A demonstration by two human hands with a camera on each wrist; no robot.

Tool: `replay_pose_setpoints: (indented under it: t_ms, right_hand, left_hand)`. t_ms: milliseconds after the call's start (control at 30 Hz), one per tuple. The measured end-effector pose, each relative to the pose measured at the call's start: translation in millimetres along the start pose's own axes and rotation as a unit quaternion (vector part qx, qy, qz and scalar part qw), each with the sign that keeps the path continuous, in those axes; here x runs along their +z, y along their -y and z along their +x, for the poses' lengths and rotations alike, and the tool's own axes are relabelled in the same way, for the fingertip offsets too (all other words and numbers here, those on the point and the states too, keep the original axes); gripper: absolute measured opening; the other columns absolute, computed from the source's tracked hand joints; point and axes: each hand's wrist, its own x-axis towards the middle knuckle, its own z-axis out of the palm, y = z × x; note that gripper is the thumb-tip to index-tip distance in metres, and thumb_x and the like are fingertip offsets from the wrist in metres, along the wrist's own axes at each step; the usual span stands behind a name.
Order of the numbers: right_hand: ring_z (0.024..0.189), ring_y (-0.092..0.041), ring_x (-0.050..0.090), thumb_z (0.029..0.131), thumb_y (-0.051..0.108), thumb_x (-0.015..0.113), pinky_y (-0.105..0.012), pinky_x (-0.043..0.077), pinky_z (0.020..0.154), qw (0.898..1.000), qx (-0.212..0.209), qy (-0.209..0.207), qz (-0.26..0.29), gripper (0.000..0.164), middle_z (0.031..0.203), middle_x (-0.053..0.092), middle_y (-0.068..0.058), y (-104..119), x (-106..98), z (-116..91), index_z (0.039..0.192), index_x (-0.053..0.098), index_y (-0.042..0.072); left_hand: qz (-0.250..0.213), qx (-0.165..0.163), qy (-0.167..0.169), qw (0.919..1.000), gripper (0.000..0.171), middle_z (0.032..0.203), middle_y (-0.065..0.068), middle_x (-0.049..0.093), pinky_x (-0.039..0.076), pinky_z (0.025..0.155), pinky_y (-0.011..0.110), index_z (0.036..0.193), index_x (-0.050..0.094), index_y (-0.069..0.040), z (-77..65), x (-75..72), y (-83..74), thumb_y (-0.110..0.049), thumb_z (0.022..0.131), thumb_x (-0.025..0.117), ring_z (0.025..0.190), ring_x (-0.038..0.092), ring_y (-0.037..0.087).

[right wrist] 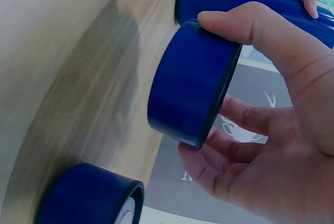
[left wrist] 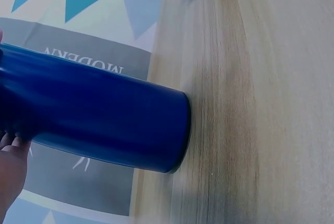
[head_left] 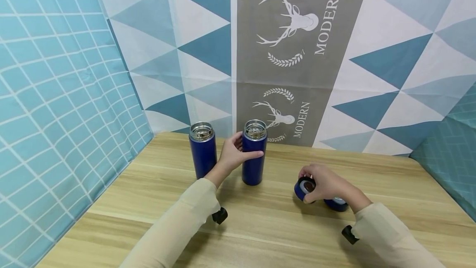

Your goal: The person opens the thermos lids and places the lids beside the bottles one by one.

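Observation:
In the head view my left hand [head_left: 236, 152] grips an uncapped blue thermos bottle [head_left: 253, 164] standing upright on the table. The left wrist view shows the same bottle [left wrist: 104, 109] close up, with its base at the wood. A second uncapped blue thermos bottle [head_left: 203, 154] stands to the left, partly behind my left wrist. My right hand [head_left: 324, 183] pinches a round blue lid [head_left: 303, 189] between thumb and fingers, its open side tilted up. The right wrist view shows this lid [right wrist: 190, 83] raised off the table. Another blue lid [head_left: 336, 204] lies on the table, partly covered by my right hand.
The wooden table [head_left: 260, 226] meets a patterned cloth backdrop [head_left: 208, 53] at its far edge. A blue tiled-print cloth [head_left: 55, 94] hangs on the left side, and a teal cloth [head_left: 450, 148] on the right.

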Motion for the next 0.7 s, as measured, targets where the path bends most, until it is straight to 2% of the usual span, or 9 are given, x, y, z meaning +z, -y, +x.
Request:
replay_pose_setpoints:
  t_ms: [267,500,700]
  right_hand:
    - [0.084,-0.015,0.051,0.063,0.018,0.084,-0.024,0.046,0.066,0.998,0.043,0.033,-0.011,0.048,0.096,0.059,-0.007,-5.8,7.2,0.3,0.103,0.061,0.007]
    - [0.084,-0.017,0.05,0.063,0.018,0.083,-0.025,0.046,0.066,0.998,0.046,0.047,-0.006,0.047,0.096,0.057,-0.007,-7.1,9.2,0.9,0.103,0.06,0.007]
    - [0.084,-0.018,0.05,0.064,0.017,0.083,-0.029,0.046,0.07,0.997,0.055,0.06,-0.013,0.048,0.098,0.056,-0.009,-5.4,9.6,1.7,0.105,0.059,0.007]
  left_hand:
    - [0.0,-0.003,-0.003,1.0,0.072,0.132,0.015,0.06,0.048,0.104,0.042,0.134,0.051,-0.006,1.9,1.4,2.1,-0.01,0.07,0.083,0.119,0.06,0.03]
    - [0.009,-0.003,-0.002,0.9999,0.072,0.134,0.014,0.058,0.046,0.106,0.044,0.136,0.048,-0.007,0.3,1.5,2.5,-0.013,0.073,0.082,0.123,0.057,0.03]
    - [0.021,-0.013,0.01,0.9996,0.08,0.142,0.014,0.052,0.038,0.114,0.045,0.141,0.042,-0.008,-4.6,-0.4,4.9,-0.015,0.072,0.082,0.134,0.048,0.031]
